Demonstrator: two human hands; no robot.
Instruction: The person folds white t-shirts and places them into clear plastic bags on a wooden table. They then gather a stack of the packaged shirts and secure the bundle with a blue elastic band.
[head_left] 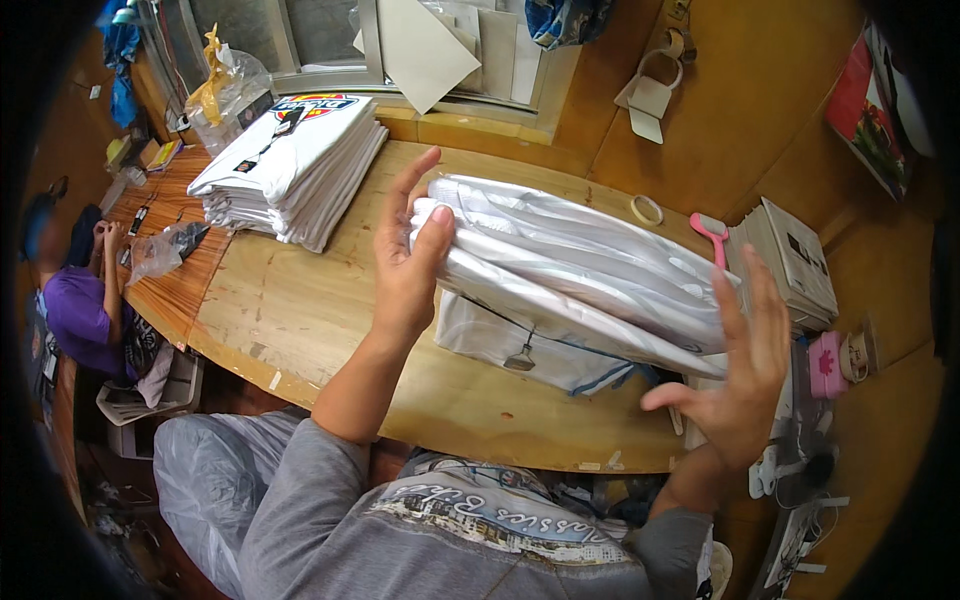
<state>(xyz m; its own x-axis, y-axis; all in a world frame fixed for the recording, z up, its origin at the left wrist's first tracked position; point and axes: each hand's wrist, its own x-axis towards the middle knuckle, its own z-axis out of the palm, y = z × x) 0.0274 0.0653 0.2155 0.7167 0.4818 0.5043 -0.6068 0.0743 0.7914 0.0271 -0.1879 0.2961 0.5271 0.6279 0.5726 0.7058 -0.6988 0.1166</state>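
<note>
A stack of folded white shirts in clear plastic bags [575, 265] is tipped up on edge above the table in front of me. My left hand [405, 235] grips its left end, thumb over the near top edge. At the right end my right hand [745, 365] has its fingers spread and its thumb stretched out below; whether the palm touches the bags is hard to see. Beneath the stack lies another clear-bagged white garment [480, 330] with a dark tag and dark-blue edging, flat on the wooden table [280, 300].
A tall pile of folded white shirts [290, 190] stands at the back left. At the right are a tape roll [647, 210], a pink-handled tool [711, 232], a pile of flat packs [790, 260] and a pink box [826, 365]. Another person [85, 300] in purple sits far left.
</note>
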